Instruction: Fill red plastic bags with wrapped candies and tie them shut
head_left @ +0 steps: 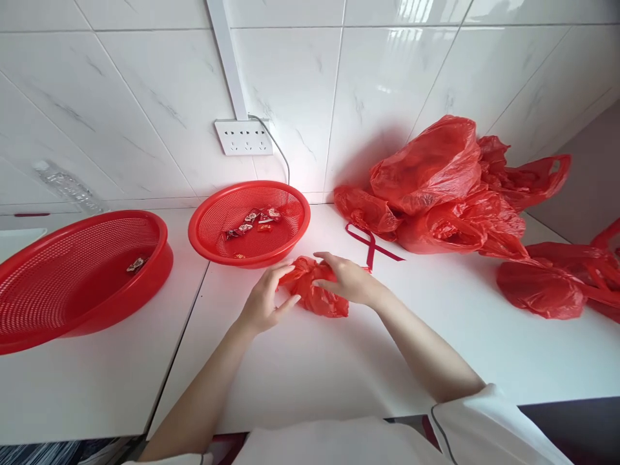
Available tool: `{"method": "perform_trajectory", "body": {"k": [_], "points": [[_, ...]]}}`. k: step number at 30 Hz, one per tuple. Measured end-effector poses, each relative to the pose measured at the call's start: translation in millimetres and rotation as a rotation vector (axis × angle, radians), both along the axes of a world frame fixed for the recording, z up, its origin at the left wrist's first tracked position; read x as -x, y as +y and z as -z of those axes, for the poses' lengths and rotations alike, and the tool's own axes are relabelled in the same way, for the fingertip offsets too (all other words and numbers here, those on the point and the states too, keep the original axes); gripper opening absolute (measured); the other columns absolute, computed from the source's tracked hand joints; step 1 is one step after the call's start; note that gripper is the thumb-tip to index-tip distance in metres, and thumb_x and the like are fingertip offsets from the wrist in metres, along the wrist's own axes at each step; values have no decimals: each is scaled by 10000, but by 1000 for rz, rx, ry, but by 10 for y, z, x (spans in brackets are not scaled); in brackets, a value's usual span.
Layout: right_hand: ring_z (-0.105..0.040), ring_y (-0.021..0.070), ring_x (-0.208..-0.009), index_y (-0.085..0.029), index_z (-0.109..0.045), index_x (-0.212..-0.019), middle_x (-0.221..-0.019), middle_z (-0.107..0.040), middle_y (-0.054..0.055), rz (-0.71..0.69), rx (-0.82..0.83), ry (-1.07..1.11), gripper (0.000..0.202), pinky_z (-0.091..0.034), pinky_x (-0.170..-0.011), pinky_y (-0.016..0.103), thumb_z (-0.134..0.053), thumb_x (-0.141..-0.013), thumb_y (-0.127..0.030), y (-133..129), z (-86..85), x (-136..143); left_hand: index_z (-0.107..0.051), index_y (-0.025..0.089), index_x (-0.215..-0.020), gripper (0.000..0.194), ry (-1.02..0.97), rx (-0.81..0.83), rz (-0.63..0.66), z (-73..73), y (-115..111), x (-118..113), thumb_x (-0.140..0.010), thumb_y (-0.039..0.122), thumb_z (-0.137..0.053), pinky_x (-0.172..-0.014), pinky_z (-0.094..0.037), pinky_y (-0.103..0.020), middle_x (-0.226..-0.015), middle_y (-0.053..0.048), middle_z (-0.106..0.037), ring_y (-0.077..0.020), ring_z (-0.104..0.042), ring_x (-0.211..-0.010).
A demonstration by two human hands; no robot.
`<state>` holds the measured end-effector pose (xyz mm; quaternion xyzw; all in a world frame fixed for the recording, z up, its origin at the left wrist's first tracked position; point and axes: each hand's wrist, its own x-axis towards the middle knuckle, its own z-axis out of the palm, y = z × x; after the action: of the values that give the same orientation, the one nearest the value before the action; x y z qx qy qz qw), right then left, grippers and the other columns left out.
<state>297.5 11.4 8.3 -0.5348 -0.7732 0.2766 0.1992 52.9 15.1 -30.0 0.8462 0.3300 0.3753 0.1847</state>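
Note:
A small red plastic bag (320, 296) lies crumpled on the white table in front of me, between my two hands. My left hand (265, 301) is at its left side, thumb and fingers apart, with the fingertips at the bag's edge. From the right, my right hand (349, 279) reaches over the bag with its fingers spread and touching or nearly touching the plastic. Neither hand is closed around it. What the bag holds is hidden. Just behind it stands a red mesh basket (203, 242) with several wrapped sweets (252, 219) inside.
Left is a larger red basket (145, 290) with a wrapped sweet (136, 265). Full red plastic bags (431, 174) are heaped at back right, another red bag (542, 284) at far right. A dark red ribbon (372, 248) lies near my right hand. A power socket (243, 137) is on the wall.

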Motion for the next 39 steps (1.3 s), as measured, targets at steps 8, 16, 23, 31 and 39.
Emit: {"method": "perform_trajectory", "body": {"k": [8,16,23,31,39], "points": [[-627,173,-778,-244,-620,-996,-901,-694,10,151,-8,-21,171,-475,-690,286,-517,-869,-293,-286,-186,-759,-488,240,-1273,386,37,-14,-52,334,34,12,-898,157,-531,-942,-509,-361,-1190,-73,-616,-189,-610,-1088],[-631,257,-970,-254,-657,-1090,-1099,-692,111,767,61,-314,285,-456,-830,376,-566,-823,-297,-875,-45,-2608,-634,235,-1025,192,215,98,102,457,36,-59,-943,200,-464,-738,-513,-263,-859,-2,-700,-128,-653,-764],[-257,398,-1386,-217,-491,-1389,-1510,-307,196,1566,-498,-619,534,-203,-1052,649,-408,-912,-443,-1090,635,-3094,-653,248,-1011,206,247,145,66,439,44,-56,-941,236,-459,-677,-504,-234,-825,16,-704,-120,-653,-714],[-35,371,-1468,-262,-430,-1444,-1607,-39,153,1354,-114,-749,587,-173,-1026,673,-276,-928,-495,-1030,1574,-3201,-635,249,-1015,192,266,196,50,475,22,-55,-937,201,-466,-703,-477,-227,-840,28,-694,-107,-633,-740],[-144,441,-1435,-148,-669,-1218,-1523,-257,299,1508,-102,-585,469,-151,-933,763,-469,-814,-280,-749,1204,-3738,-642,244,-991,217,242,195,55,438,2,-53,-926,184,-444,-681,-479,-236,-812,20,-683,-111,-612,-698]]}}
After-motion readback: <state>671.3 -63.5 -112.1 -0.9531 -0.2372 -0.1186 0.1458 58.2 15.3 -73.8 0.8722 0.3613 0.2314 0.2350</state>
